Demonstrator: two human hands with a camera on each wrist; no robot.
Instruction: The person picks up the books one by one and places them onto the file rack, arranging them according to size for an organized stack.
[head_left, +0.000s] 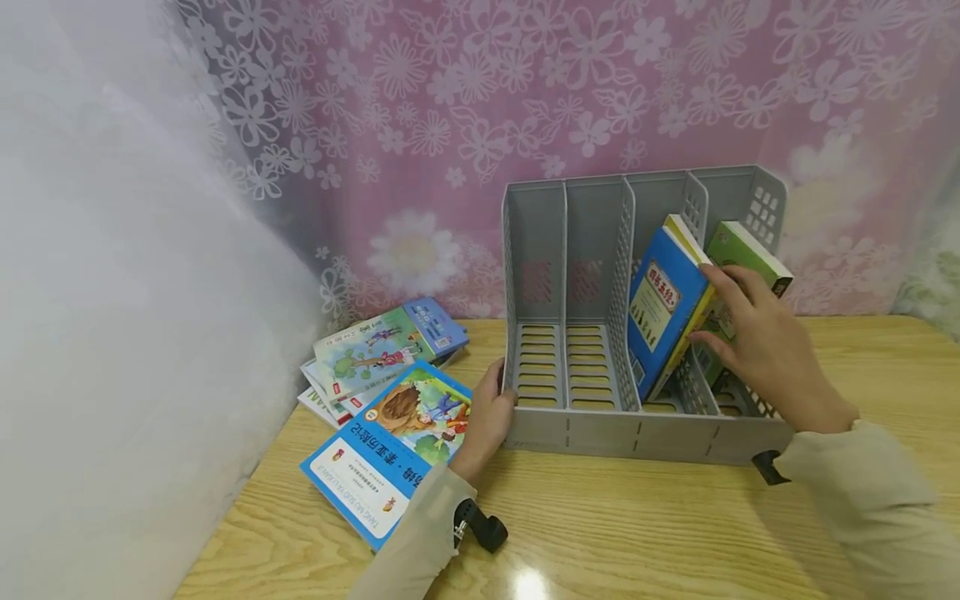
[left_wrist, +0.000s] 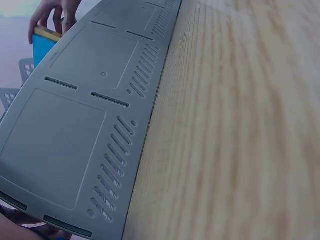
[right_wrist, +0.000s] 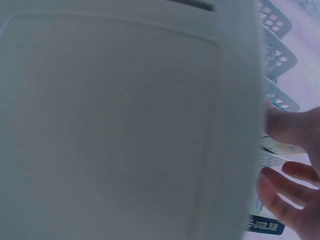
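A grey four-compartment file rack (head_left: pixel 600 433) stands on the table. My left hand (head_left: pixel 487 417) grips its left end near the front corner. A blue book (head_left: pixel 660 308) with yellow edges leans in the third compartment from the left. On that book's near edge rest the fingertips and thumb of my right hand (head_left: pixel 772 342); the left wrist view shows these fingers (left_wrist: pixel 37 22) bent over the book's yellow edge (left_wrist: pixel 47 33). Partly behind my right hand, a green book (head_left: pixel 750 250) stands in the rightmost compartment. The right wrist view is mostly filled by the rack's grey wall (right_wrist: pixel 125 125).
Left of the rack lies a blue-covered picture book (head_left: pixel 375 458), partly under my left forearm. Behind it are several stacked books (head_left: pixel 382 350). A floral curtain (head_left: pixel 450 125) hangs behind the wooden table (head_left: pixel 600 517), and a white surface (head_left: pixel 150 292) borders its left side.
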